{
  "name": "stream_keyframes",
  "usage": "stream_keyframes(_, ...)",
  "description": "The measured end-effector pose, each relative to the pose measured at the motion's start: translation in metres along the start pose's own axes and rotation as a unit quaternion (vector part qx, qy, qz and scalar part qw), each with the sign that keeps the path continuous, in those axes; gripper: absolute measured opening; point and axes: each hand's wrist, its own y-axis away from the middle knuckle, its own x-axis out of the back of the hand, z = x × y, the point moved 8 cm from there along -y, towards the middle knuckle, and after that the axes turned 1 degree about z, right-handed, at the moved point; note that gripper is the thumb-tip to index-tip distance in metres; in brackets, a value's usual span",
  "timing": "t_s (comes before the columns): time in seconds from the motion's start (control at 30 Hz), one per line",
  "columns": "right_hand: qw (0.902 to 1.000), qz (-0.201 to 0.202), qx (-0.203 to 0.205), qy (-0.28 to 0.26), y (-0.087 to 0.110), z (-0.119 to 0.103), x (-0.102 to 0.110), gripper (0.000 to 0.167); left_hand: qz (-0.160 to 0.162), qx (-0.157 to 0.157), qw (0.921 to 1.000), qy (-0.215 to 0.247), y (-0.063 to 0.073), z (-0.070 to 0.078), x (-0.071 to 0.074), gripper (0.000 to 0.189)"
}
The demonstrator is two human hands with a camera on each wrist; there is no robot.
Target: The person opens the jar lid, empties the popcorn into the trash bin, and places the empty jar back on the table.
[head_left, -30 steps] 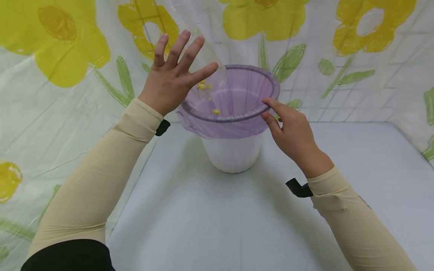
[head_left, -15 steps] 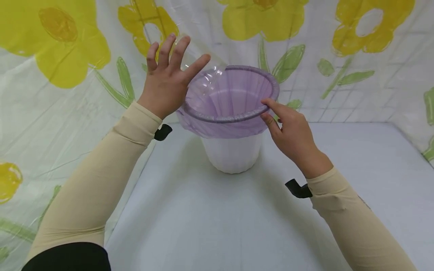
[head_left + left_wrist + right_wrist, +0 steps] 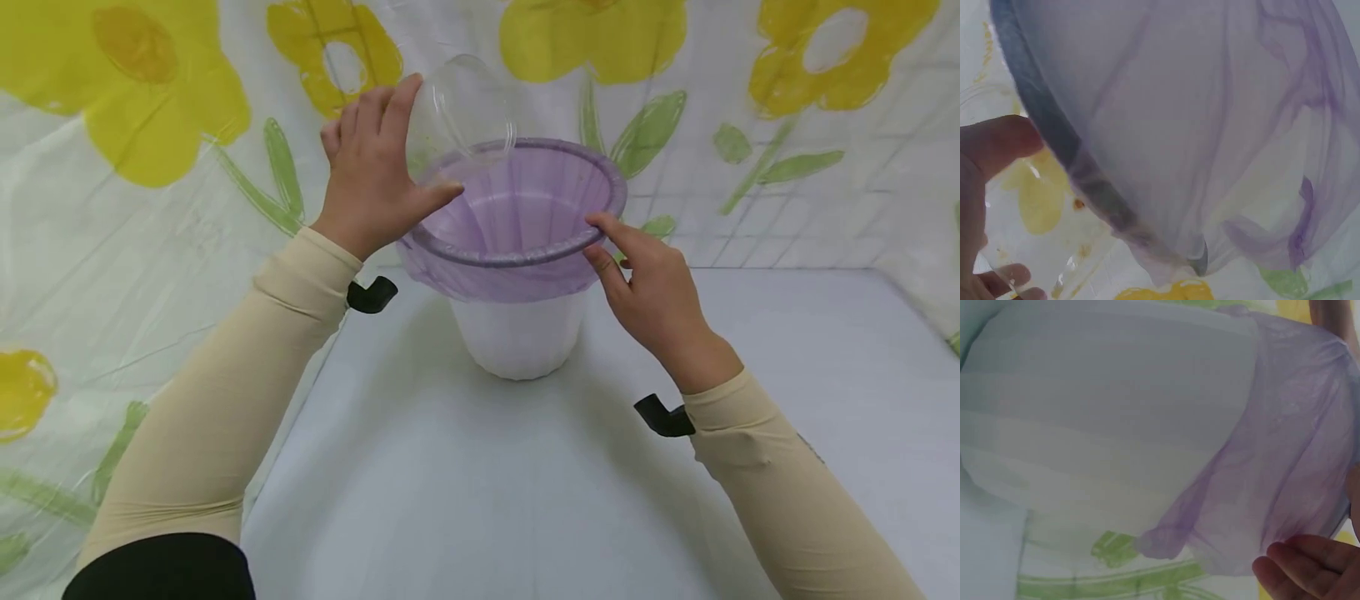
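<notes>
My left hand [image 3: 375,175] grips a clear plastic container [image 3: 465,117], its round mouth tipped over the left side of a white waste bin [image 3: 517,342]. A purple bin liner [image 3: 495,285] lines the bin and hangs over its outside. My right hand [image 3: 652,292] pinches the bin's purple-grey rim [image 3: 525,257] at the right, thumb below and forefinger on top. In the left wrist view, the left thumb [image 3: 1004,144] lies near the rim, and small brownish specks cling to the container [image 3: 1079,204]. The right wrist view shows curled fingers [image 3: 1310,565] against the liner.
The bin stands on a white table [image 3: 480,483]. Behind it hangs a plastic sheet [image 3: 817,208] printed with yellow flowers and green leaves. A black strap [image 3: 371,296] sits at the left wrist, another black strap [image 3: 663,415] at the right.
Yellow bits fell from the tilted container into the bin one second ago; none are seen falling now. The left hand has turned the container, bringing its round mouth into view. The right hand stays put.
</notes>
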Motion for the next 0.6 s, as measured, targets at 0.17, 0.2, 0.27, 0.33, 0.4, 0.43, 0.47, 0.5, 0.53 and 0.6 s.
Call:
stream_keyframes(0.17, 1.0000, -0.002, 0.001, -0.003, -0.002, 0.002, 0.000, 0.041, -0.007, 0.074, 0.9949, 0.068, -0.001, -0.005, 0.002, 0.115)
stream_keyframes(0.2, 1.0000, -0.002, 0.001, -0.003, -0.002, 0.002, -0.001, 0.041, -0.006, 0.085, 0.9931, 0.081, 0.000, -0.006, 0.003, 0.115)
stream_keyframes(0.27, 1.0000, -0.002, 0.001, -0.005, -0.002, 0.004, -0.001, 0.041, -0.004, 0.101, 0.9891, 0.106, 0.001, -0.006, 0.004, 0.116)
stream_keyframes(0.33, 1.0000, -0.003, 0.000, -0.008, -0.002, 0.005, -0.001, 0.041, 0.002, 0.110, 0.9853, 0.130, 0.003, -0.006, 0.006, 0.115)
stream_keyframes(0.4, 1.0000, -0.003, -0.003, -0.008, -0.001, 0.007, -0.001, 0.041, 0.006, 0.116, 0.9808, 0.157, 0.005, -0.006, 0.007, 0.111)
stream_keyframes(0.43, 1.0000, -0.003, -0.004, -0.008, -0.001, 0.008, -0.001, 0.041, 0.005, 0.121, 0.9771, 0.175, 0.006, -0.006, 0.007, 0.109)
stream_keyframes(0.47, 1.0000, -0.003, -0.005, -0.008, -0.001, 0.009, -0.001, 0.041, 0.004, 0.127, 0.9723, 0.196, 0.007, -0.006, 0.007, 0.107)
stream_keyframes(0.5, 1.0000, -0.003, -0.005, -0.008, -0.001, 0.009, -0.001, 0.041, 0.002, 0.133, 0.9664, 0.220, 0.009, -0.006, 0.007, 0.103)
stream_keyframes(0.53, 1.0000, -0.001, -0.004, -0.008, -0.001, 0.010, -0.001, 0.041, -0.002, 0.141, 0.9597, 0.243, 0.011, -0.006, 0.008, 0.101)
stream_keyframes(0.6, 0.9999, 0.002, -0.003, -0.010, -0.002, 0.010, 0.000, 0.040, -0.011, 0.161, 0.9433, 0.290, 0.015, -0.005, 0.009, 0.093)
